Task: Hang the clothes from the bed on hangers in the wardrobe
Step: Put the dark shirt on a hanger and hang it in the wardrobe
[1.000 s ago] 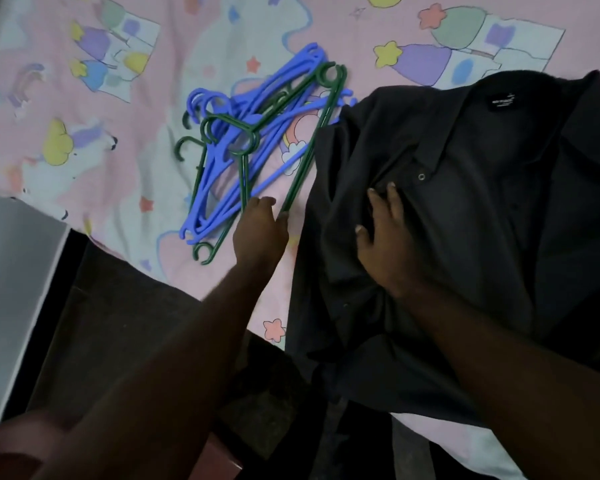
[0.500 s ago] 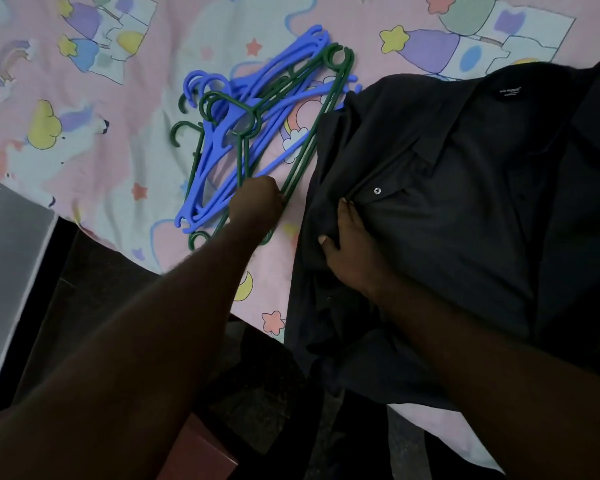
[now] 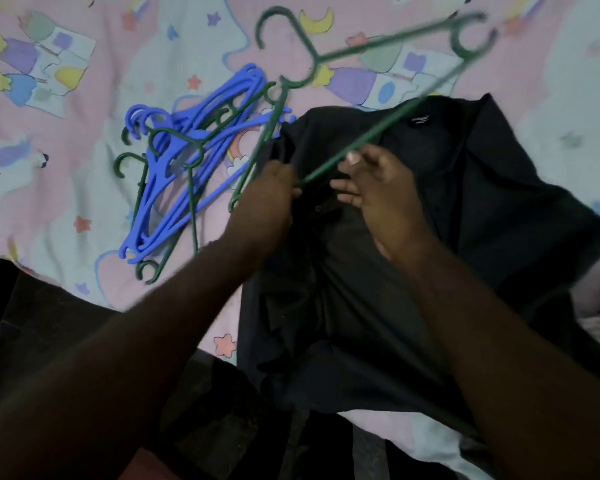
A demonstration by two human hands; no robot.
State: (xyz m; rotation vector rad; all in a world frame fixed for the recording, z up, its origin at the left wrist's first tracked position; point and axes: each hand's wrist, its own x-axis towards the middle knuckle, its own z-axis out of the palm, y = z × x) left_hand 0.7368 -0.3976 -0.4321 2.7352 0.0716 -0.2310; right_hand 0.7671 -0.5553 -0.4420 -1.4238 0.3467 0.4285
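Pink bedsheet (image 3: 84, 81), black shirt (image 3: 482, 220), hanger pile (image 3: 187, 161), left hand (image 3: 267, 199) gripping green hanger (image 3: 388, 120)

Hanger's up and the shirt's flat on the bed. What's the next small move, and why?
Probably slide one end of the green hanger into the collar of the black shirt: left hand and right hand hold its bar above the shirt, which lies unhung on the bed.

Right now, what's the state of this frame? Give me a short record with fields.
Left hand: grips one end of the green hanger
Right hand: pinches the hanger's bar, thumb on top
Green hanger: in the air over the dark shirt, motion-blurred
Dark shirt: spread on the bedsheet, not on a hanger
Hanger pile: blue and green, on the sheet left of the shirt
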